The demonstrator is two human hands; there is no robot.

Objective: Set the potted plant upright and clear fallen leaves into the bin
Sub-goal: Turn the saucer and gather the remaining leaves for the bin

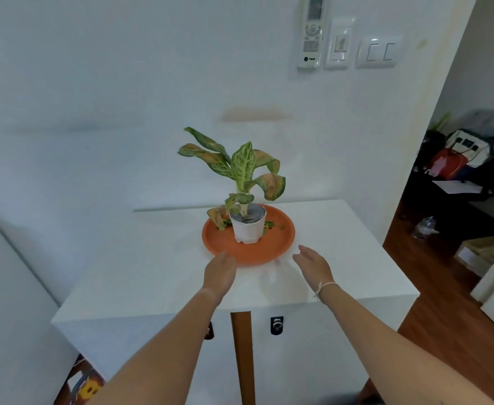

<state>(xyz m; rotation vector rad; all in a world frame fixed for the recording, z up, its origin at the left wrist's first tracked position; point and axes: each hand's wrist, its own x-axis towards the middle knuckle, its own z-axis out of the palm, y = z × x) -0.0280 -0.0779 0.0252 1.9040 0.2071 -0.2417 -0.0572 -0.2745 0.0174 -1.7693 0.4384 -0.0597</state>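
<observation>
A plant with green and browning leaves [241, 168] stands upright in a small white pot [248, 228]. The pot rests on a round orange saucer [231, 244] on a white table [152, 276]. Small green leaf bits [270, 225] lie on the saucer behind and beside the pot. A wilted brown leaf [217, 216] droops over the saucer's left side. My left hand [220, 273] hovers at the saucer's near edge, fingers apart and empty. My right hand [313, 266] is just right of the saucer, open and empty. No bin is in view.
A white wall stands close behind the table, with a remote holder [311, 32] and switches [378, 52]. To the right a doorway opens onto a wooden floor [433, 290] with bags [462, 159] piled beyond. A white surface [9, 287] lies at the left.
</observation>
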